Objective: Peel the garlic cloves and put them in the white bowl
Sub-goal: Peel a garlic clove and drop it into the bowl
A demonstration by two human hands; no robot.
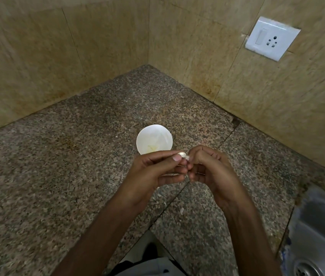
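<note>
Both hands are held up over the middle of the desk (pixel 62 156), a speckled granite top that runs into a far corner between two tan tiled walls. Between the hands is a garlic clove (pixel 182 154), small and pale, raised above the desk and just to the near side of the white bowl (pixel 147 134).

The left hand (pixel 153 172) pinches the clove between thumb and forefinger; its grip is clamped on the clove's left end, with the thumbnail facing up. The right hand (pixel 213 170) has its fingers curled inward, and its fingertips meet the clove's right end, where a bit of loose white skin sticks out. Its grip is closed on that end too. A pale streak shows inside the left hand's curled fingers, but too little of it is visible to say what it is.

The white bowl stands on the desk in the middle, well away from both walls, and its near rim is partly covered by the left hand's fingers. Some yellowish pieces lie in its near part, washed out by glare.

A few scraps of peel (pixel 182 210) lie on the desk under the wrists, beside a dark seam in the stone. A steel sink (pixel 317 232) is set in at the desk's near right corner, and a white wall socket (pixel 272 38) sits on the right wall.
</note>
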